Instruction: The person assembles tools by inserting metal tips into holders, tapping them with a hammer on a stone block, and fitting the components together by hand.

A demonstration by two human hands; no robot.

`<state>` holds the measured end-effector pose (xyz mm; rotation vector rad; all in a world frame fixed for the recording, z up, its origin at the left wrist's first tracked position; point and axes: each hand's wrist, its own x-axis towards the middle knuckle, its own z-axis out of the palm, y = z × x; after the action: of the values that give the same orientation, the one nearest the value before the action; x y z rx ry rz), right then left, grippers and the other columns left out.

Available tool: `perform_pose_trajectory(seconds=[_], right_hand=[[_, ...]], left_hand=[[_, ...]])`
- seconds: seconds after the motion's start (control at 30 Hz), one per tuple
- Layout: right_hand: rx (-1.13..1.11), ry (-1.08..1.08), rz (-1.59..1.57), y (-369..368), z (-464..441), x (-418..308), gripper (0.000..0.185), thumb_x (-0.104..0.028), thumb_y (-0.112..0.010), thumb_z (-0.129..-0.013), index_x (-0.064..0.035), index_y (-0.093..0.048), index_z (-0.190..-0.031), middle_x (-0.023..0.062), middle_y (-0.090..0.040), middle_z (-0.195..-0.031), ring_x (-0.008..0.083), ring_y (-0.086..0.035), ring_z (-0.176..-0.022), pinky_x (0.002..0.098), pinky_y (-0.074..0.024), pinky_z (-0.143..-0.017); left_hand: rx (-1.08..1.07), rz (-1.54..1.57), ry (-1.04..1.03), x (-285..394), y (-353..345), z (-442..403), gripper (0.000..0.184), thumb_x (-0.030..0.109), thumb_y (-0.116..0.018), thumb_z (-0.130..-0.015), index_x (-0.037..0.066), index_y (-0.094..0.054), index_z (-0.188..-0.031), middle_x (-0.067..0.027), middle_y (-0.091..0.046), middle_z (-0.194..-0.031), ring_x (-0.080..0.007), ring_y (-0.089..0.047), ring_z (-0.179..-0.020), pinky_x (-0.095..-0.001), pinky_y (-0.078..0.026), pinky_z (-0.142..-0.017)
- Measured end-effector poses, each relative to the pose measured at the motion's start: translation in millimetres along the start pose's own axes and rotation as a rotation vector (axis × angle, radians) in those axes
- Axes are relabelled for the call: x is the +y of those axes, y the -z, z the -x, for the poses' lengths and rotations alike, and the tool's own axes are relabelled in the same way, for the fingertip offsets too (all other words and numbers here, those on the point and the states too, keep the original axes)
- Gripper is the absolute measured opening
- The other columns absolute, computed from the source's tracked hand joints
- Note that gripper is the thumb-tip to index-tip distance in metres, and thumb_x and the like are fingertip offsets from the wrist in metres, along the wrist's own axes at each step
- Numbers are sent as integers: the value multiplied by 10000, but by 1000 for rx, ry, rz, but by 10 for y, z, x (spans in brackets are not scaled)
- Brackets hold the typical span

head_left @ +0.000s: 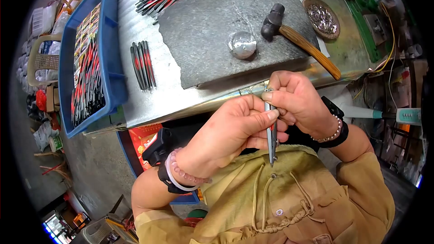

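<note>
Slim pointed metal tool [271, 141], up in both hands just beyond the workbench's near edge [190, 107], tip towards the wearer's lap! Left hand [230, 131] has thumb and fingers closed around its shank; right hand [296, 101] pinches the top end, no gap showing. Looks light and stiff, probably slick; the mid-shank seems the safe hold, clear of that tip. Over left, a blue plastic bin [114, 63] carries heaped black-and-red slim pieces [89, 86]; far right, a round dish [333, 35] brims with tiny metal bits [322, 18].
</note>
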<state>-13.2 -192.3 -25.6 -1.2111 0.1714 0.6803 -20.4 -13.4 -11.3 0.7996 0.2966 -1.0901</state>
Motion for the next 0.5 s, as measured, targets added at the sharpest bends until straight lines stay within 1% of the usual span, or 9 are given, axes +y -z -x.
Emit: perform_pose_trajectory(seconds=[0.2, 0.3, 0.5], right_hand=[[12, -39, -11, 28, -42, 41, 168, -97, -595, -851, -45, -488, -731, -7, -487, -538, 23, -380, -382, 181, -265, -345], [6, -62, -12, 29, -53, 37, 174, -94, -595, -848, -45, -488, -720, -1, -475, -535, 32, -373, -376, 186, -264, -343], [-22, -107, -59, 52, -82, 55, 176, -85, -598, -848, -44, -493, -712, 8, -490, -551, 38, -376, -372, 192, -264, -336]], left_hand=[[2, 49, 13, -20, 10, -25, 162, 122, -509, -944, -34, -551, -964, -134, -630, -1047, -183, -654, -866, -250, -569, -704], [-24, 31, 4, -57, 50, -50, 225, 171, -495, -954, -30, -555, -1036, -151, -622, -1060, -208, -653, -916, -327, -569, -793], [-31, 69, -1, -83, 60, -54, 232, 171, -483, -959, -32, -542, -1052, -157, -617, -1068, -214, -652, -924, -321, -570, -787]])
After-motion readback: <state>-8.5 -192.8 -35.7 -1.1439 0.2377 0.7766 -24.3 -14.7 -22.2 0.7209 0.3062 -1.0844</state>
